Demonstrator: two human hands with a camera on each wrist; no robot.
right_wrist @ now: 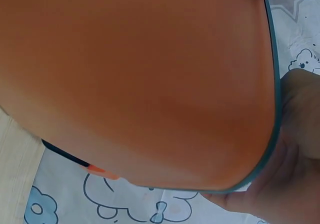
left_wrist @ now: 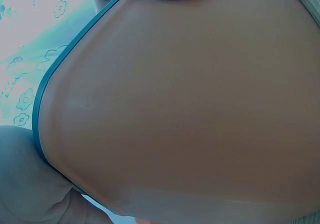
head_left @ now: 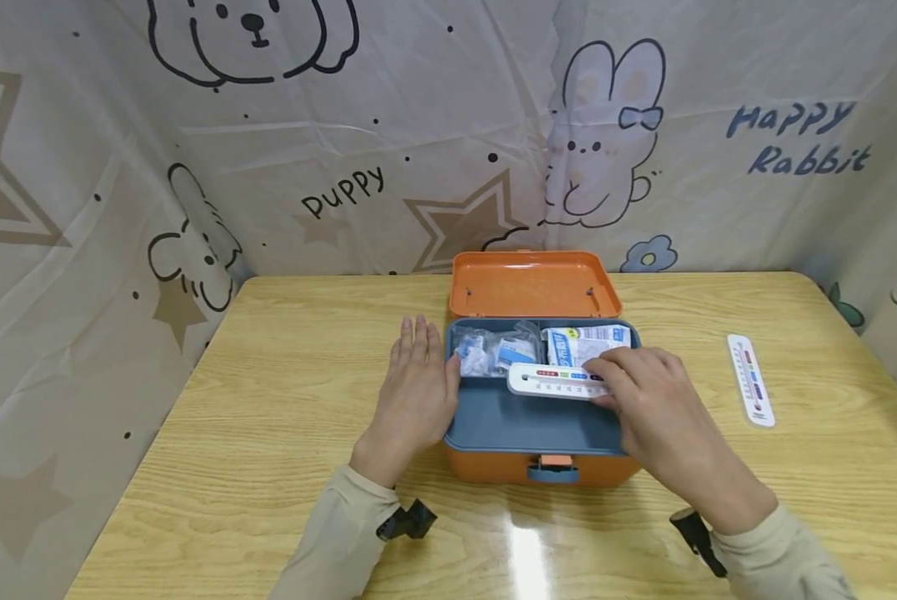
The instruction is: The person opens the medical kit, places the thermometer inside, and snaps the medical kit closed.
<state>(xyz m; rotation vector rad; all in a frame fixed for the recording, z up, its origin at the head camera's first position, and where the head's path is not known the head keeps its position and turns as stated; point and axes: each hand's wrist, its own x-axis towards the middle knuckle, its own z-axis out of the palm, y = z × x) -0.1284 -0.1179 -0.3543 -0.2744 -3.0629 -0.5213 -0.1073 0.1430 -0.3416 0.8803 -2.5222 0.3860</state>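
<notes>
An orange box point(head_left: 493, 468) with a blue-grey inner tray point(head_left: 531, 417) stands with its lid point(head_left: 534, 285) raised at the back. My right hand point(head_left: 654, 408) pinches the right end of a white thermometer card point(head_left: 546, 379), holding it level over the tray. Along the box's left side lies my left hand point(head_left: 418, 392), fingers straight, thumb at the rim. Clear bags point(head_left: 493, 352) with white and blue contents fill the tray's back left compartment, and a white and blue packet point(head_left: 579, 342) fills the back right one. Both wrist views show mostly the box's orange side walls point(left_wrist: 175, 109).
A second thermometer card point(head_left: 751, 381) lies on the wooden table point(head_left: 306, 333) to the right of the box. At the front of the box hangs a blue-grey latch point(head_left: 553, 473). Behind the table hangs a printed cloth point(head_left: 448, 125).
</notes>
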